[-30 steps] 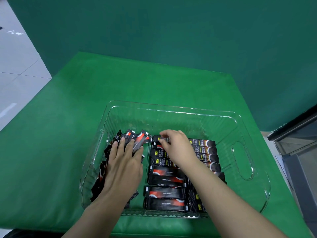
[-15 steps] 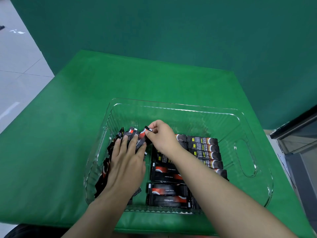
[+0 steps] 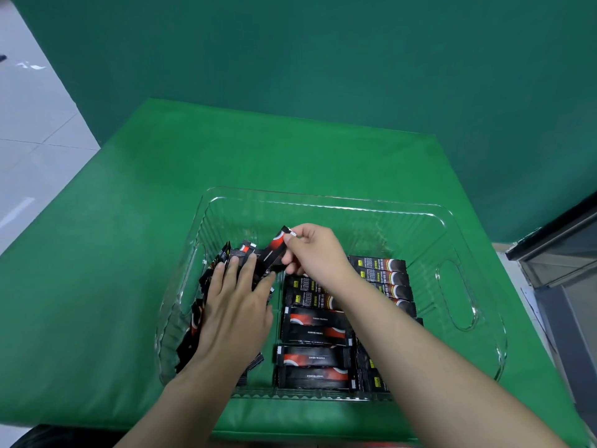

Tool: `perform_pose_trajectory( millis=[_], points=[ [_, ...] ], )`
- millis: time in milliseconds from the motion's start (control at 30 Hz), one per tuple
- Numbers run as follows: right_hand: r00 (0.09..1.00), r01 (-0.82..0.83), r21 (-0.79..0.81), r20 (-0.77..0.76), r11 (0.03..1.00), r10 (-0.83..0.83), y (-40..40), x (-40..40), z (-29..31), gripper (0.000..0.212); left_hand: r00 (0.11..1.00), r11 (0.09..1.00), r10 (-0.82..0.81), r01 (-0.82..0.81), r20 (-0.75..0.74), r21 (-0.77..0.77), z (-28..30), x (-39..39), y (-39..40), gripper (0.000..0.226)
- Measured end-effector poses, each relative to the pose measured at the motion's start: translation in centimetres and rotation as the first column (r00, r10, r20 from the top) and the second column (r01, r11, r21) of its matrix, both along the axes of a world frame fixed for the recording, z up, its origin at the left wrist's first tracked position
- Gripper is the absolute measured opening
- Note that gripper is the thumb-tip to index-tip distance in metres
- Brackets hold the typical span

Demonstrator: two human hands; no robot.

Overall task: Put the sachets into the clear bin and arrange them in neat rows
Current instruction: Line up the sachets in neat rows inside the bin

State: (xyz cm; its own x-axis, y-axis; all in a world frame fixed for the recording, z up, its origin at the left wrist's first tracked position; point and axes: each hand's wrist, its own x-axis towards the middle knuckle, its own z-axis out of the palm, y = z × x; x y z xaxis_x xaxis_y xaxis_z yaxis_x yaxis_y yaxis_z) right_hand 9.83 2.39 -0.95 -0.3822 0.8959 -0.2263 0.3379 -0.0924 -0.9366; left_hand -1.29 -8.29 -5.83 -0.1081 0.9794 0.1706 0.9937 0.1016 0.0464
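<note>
A clear plastic bin [image 3: 326, 202] stands on the green table. Black and red sachets lie in it. A loose pile of sachets [image 3: 193, 321] leans against the bin's left wall, and my left hand [image 3: 235, 305] rests flat on it with straight fingers. Neat rows of sachets [image 3: 315, 334] fill the near middle and right of the bin floor. My right hand [image 3: 315, 250] pinches one sachet [image 3: 273, 252] by its upper end and holds it tilted above the top of the pile.
The green table [image 3: 129, 253] extends left of and behind the bin. The far half of the bin floor holds no sachets. A grey cabinet [image 3: 565, 270] stands at the right edge. White floor tiles [image 3: 29, 140] lie beyond the table's left edge.
My right hand moved left from the rows to the pile, pinched one sachet and lifted it up. My left hand stayed on the pile.
</note>
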Motion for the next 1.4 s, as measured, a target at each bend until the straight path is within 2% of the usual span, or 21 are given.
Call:
perform_pose_trajectory(
  millis=[167, 233, 433, 567, 600, 833, 933, 1000, 1100, 1200, 1400],
  points=[
    [0.995, -0.006, 0.015, -0.095, 1.0, 0.008, -0.5, 1.8, 1.2, 0.011, 1.0, 1.0, 0.001, -0.001, -0.02, -0.01, -0.2, 0.0, 0.0, 0.052],
    [0.997, 0.006, 0.028, -0.08, 1.0, -0.004, -0.5, 2.9, 1.5, 0.014, 1.0, 1.0, 0.004, -0.004, -0.017, -0.007, -0.2, 0.0, 0.0, 0.051],
    [0.99, 0.01, 0.02, 0.137, 1.0, -0.013, 0.2, 6.1, 1.0, 0.007, 0.999, 1.0, -0.009, 0.008, -0.044, -0.005, -0.3, -0.1, 0.1, 0.046],
    [0.935, -0.02, 0.113, 0.353, 0.993, -0.021, 0.1, 7.7, 0.3, 0.005, 0.999, 1.0, -0.008, 0.008, -0.048, -0.003, -0.3, -0.2, 0.0, 0.045],
    [0.926, -0.018, 0.128, 0.377, 0.992, -0.032, 0.0, 7.9, 0.1, 0.001, 0.999, 1.0, -0.009, 0.009, -0.05, -0.003, -0.3, -0.2, 0.0, 0.045],
    [0.844, 0.04, 0.209, 0.517, 0.977, -0.145, -0.2, 7.8, -0.9, 0.009, 0.999, 1.0, -0.005, 0.004, -0.045, -0.02, -0.3, -0.2, 0.1, 0.046],
    [0.728, -0.072, 0.38, 0.652, 0.922, -0.212, -0.3, 7.8, -1.2, 0.026, 0.999, 1.0, -0.006, 0.005, -0.05, -0.013, -0.3, -0.2, 0.1, 0.045],
    [0.707, -0.165, 0.442, 0.677, 0.882, -0.207, -0.3, 7.6, -1.4, 0.031, 0.999, 1.0, -0.006, 0.005, -0.052, -0.01, -0.3, -0.2, 0.1, 0.044],
    [0.714, -0.286, 0.432, 0.692, 0.855, -0.111, -0.4, 6.9, -1.6, 0.034, 0.998, 1.0, -0.001, 0.0, -0.059, -0.016, -0.4, -0.2, 0.1, 0.044],
    [0.662, -0.39, 0.392, 0.749, 0.833, -0.043, -0.4, 6.3, -1.8, 0.033, 0.999, 1.0, -0.003, 0.002, -0.052, -0.01, -0.4, -0.2, 0.1, 0.045],
    [0.641, -0.431, 0.411, 0.766, 0.804, -0.048, -0.1, 6.1, -2.3, 0.026, 0.999, 1.0, 0.002, -0.002, -0.044, -0.012, -0.3, -0.1, 0.1, 0.043]
  ],
)
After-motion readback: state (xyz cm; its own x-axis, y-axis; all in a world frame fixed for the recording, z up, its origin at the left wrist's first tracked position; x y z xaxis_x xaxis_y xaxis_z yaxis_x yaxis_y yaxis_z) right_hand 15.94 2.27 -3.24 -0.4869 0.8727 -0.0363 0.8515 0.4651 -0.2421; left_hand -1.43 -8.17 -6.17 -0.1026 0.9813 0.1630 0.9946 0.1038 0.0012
